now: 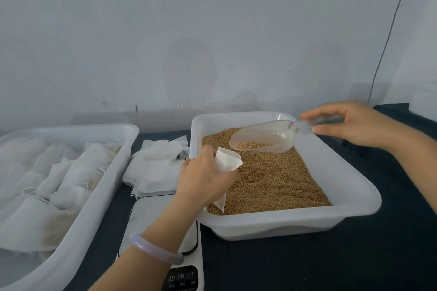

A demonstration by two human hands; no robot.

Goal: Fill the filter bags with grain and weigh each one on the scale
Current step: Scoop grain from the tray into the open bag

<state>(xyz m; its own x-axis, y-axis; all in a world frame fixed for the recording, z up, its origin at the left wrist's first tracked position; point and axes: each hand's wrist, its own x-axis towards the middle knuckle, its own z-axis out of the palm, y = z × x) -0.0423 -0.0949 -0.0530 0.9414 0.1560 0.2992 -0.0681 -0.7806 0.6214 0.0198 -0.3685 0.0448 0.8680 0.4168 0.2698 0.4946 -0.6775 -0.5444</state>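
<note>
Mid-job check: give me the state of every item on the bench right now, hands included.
left hand: grips filter bag.
filter bag: mouth open, over the grain tray.
right hand: holds scoop by its handle.
scoop: nearly empty, few kernels inside.
grain tray: floor covered with grain.
left tray: packed with bags, seemingly filled.
spare bags: loose pile between trays.
scale: display hidden by forearm.
</note>
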